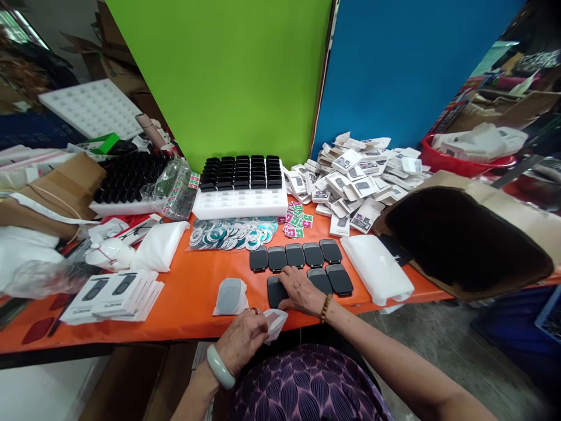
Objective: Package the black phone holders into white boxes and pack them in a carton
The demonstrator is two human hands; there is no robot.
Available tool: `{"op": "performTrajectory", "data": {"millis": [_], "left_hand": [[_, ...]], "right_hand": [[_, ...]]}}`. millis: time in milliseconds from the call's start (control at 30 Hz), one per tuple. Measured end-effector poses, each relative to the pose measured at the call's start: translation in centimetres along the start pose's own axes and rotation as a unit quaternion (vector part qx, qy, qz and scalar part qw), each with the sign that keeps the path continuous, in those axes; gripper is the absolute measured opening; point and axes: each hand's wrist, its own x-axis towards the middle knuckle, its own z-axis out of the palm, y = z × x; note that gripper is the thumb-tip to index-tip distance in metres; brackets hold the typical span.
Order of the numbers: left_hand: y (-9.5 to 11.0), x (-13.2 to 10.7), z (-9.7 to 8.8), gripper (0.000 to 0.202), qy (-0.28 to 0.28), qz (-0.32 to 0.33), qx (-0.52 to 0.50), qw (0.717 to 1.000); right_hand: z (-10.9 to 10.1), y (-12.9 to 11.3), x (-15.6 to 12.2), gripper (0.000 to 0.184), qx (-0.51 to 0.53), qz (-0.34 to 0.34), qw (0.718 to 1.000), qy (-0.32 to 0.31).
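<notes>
Purple patterned fabric (309, 383) lies nearest, below the front edge of the orange counter (188, 304). At that edge the left hand (243, 339), a pale bangle on its wrist, pinches a translucent white pouch (275, 323) between thumb and fingers. Just beyond, the right hand (302, 291), wearing a beaded bracelet, reaches over a flat black case (274, 292) lying near the front edge, touching it; whether it grips the case I cannot tell. To the left, near the same edge, a grey-looking case (230, 295) rests on white wrapping, and stacked white boxes (116, 295) sit towards the front left corner. Two more black cases lie right of the right hand, with a row of five (295, 255) behind. A folded white bundle (377, 269) lies beside them. Farther back come round discs (232, 234), small printed cards (295, 221) and, towards the back edge, a white foam tray (241, 203) of upright black pieces (241, 173) beside heaped small boxes (350, 175).
</notes>
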Motion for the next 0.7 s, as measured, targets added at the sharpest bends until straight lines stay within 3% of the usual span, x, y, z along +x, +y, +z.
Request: {"op": "performTrajectory", "data": {"millis": [167, 333, 400, 500, 567, 700], "left_hand": [[-0.6, -0.3, 0.0, 0.018, -0.022, -0.008, 0.025, 0.999], [-0.6, -0.3, -0.2, 0.018, 0.003, 0.001, 0.012, 1.000], [-0.5, -0.2, -0.4, 0.018, 0.019, 0.020, -0.004, 1.000], [-0.1, 0.0, -0.7, 0.016, 0.048, 0.051, -0.055, 0.996], [0.4, 0.1, -1.1, 0.013, 0.070, 0.071, -0.095, 0.990], [1.6, 0.1, -2.0, 0.015, 0.107, 0.105, -0.113, 0.982]], "right_hand": [[0.3, 0.1, 1.1, 0.061, -0.008, 0.002, 0.999, -0.031], [-1.1, 0.8, 0.6, 0.033, 0.191, -0.012, 0.981, 0.007], [-2.0, 1.0, 0.1, 0.023, 0.307, 0.012, 0.949, 0.067], [-3.4, 1.0, -0.9, 0.024, 0.474, 0.003, 0.867, 0.155], [-4.2, 0.6, -1.6, 0.025, 0.547, -0.019, 0.820, 0.168], [-4.7, -0.3, -2.8, 0.021, 0.601, -0.035, 0.784, 0.149]]}}
